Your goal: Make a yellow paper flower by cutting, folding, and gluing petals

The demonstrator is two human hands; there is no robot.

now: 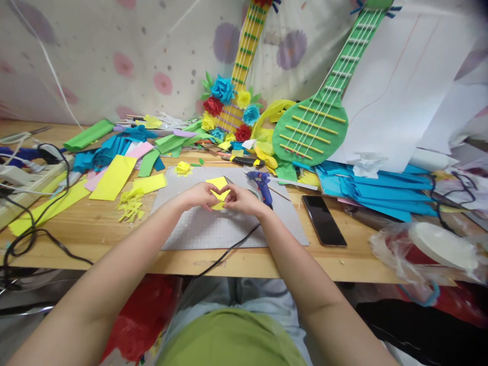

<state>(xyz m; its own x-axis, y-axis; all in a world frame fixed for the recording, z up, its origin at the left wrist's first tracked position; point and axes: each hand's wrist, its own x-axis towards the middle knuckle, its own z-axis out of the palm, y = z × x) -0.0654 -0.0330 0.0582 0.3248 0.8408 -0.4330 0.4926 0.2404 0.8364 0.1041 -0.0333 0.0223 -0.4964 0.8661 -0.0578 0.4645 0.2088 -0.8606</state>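
Near the middle of the grey cutting mat (190,229), both of my hands meet at a small piece of yellow crepe paper (217,183). My left hand (201,196) pinches its left side between thumb and fingers. My right hand (243,200) is closed at the right side of the same paper, its fingertips almost touching the left ones. A thin grey edge shows beside the right fingers, too small to name. Just right of that hand lies a blue hot glue gun (263,187). A yellow paper flower (183,169) sits at the mat's back left.
A green paper lute (312,129) and a flower-trimmed yellow one (229,114) lean at the back. Left are yellow paper strips (113,178) and shreds (130,204). A phone (324,221) lies right, near blue crepe paper (373,185). A black cord (224,254) crosses the front edge.
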